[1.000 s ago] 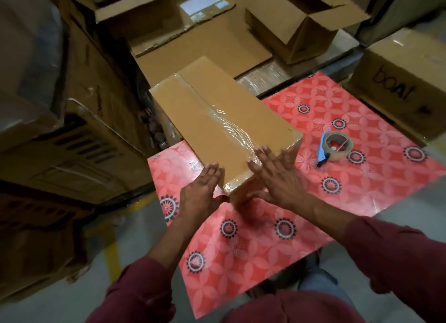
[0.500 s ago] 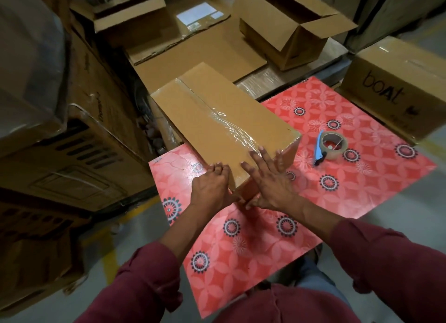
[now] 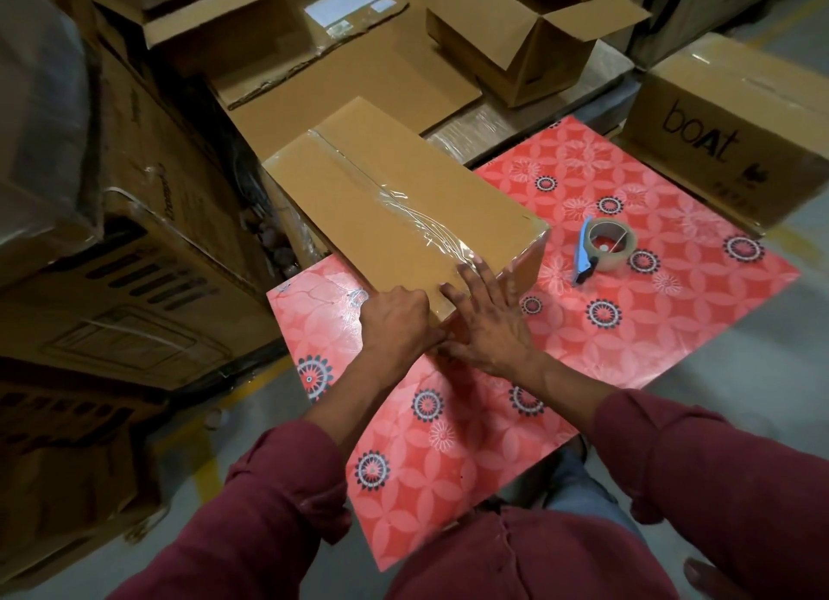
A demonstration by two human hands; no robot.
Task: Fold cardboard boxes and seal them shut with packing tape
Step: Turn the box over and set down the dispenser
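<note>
Both hands are at the near end of the sealed box point(image 3: 394, 200). My right hand point(image 3: 486, 326) lies flat, fingers straight and spread, pressing the tape point(image 3: 421, 227) over the near top edge. My left hand point(image 3: 394, 326) has its fingers curled against the near corner; I cannot tell whether they grip the edge or merely press it.

Containers, largest first. Dark cartons point(image 3: 134, 258) are stacked at left; contents not visible. A closed carton point(image 3: 735, 124) at right sits at the mat's point(image 3: 628, 344) far right corner. The sealed box rests on the mat's far left corner, flaps shut, clear tape running along its centre seam; it overhangs the mat edge at the far end. An open box point(image 3: 529, 39) stands beyond, flaps up, interior in shadow. Flat cardboard point(image 3: 359, 74) lies behind the sealed box.

The tape dispenser point(image 3: 603, 249), blue-handled, lies on the mat just right of the box, apart from it.

Against half a second ago: my left hand has shifted right, closing on the right hand until the two nearly touch. Box and dispenser are unmoved.

Writing: the right carton reads "boAt". A white label point(image 3: 345, 5) on the far cardboard is illegible.
</note>
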